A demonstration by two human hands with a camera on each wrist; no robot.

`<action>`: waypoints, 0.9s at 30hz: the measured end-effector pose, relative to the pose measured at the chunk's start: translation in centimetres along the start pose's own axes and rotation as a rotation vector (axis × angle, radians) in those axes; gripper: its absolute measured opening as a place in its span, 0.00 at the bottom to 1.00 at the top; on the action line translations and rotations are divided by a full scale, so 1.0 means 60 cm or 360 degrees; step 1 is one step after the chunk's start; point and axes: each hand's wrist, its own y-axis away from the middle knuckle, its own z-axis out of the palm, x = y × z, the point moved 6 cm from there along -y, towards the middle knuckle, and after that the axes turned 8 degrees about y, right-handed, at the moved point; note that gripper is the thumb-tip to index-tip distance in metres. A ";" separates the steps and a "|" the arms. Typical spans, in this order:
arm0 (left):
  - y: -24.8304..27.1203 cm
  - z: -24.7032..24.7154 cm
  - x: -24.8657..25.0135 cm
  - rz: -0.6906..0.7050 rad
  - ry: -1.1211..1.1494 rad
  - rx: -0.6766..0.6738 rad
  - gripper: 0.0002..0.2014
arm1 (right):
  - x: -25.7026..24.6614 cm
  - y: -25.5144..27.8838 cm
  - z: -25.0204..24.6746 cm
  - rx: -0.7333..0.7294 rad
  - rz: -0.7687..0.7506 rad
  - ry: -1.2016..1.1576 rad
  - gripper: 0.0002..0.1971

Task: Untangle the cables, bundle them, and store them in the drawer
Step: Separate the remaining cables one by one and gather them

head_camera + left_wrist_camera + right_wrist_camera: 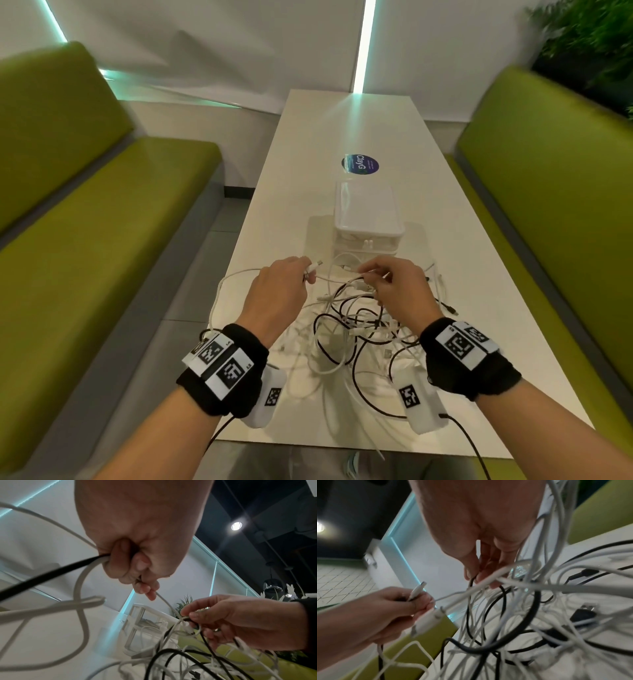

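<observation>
A tangle of white and black cables (356,329) lies on the white table (479,308) in front of me. My left hand (306,274) grips a white cable (329,279) near its plug (418,590), fingers curled round it, with a black cable (51,573) also caught in the fist. My right hand (368,275) pinches cable strands at the top of the tangle, white and black loops (188,626) between thumb and fingers. The white cable runs taut between both hands. A small clear-and-white drawer unit (368,219) stands just behind the hands.
Green benches (85,240) (548,205) flank the narrow table. A round blue sticker (360,164) sits on the table beyond the drawer unit. A loop of white cable (219,294) hangs over the table's left edge. Black plugs (582,614) lie among the cables.
</observation>
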 end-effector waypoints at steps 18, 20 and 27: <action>-0.001 -0.189 -0.174 -0.0423 -0.0558 0.0476 0.08 | -0.073 0.032 0.053 -0.0423 -0.0468 0.0736 0.10; 0.008 -0.225 -0.207 -0.0513 -0.0604 0.0560 0.08 | -0.070 0.032 0.063 -0.0461 -0.0480 0.0749 0.09; 0.017 -0.170 -0.195 -0.0380 -0.0371 0.0447 0.09 | -0.085 0.030 0.094 -0.0516 -0.0523 0.0762 0.09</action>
